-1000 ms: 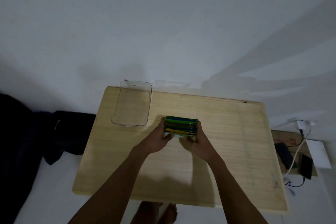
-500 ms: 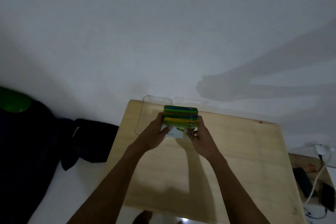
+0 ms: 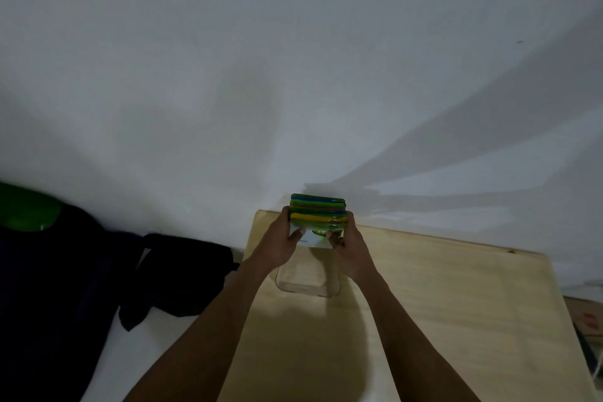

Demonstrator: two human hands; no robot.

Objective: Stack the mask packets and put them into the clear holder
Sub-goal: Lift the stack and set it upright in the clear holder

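A stack of mask packets (image 3: 318,215), with green, blue and yellow edges, is held in the air between both hands. My left hand (image 3: 283,240) grips its left side and my right hand (image 3: 348,243) grips its right side. The clear holder (image 3: 308,282) stands on the wooden table (image 3: 450,303) just below and in front of the stack, near the table's far left corner. Its far part is hidden behind the hands and the stack.
A white wall rises right behind the table. Dark bags (image 3: 182,274) lie on the floor to the left, with a green object (image 3: 26,209) beyond them. A cardboard box (image 3: 587,320) sits off the table's right edge.
Both hands lifted the stack off the table and carried it left and away, so it now hangs over the clear holder. The camera view swung left.
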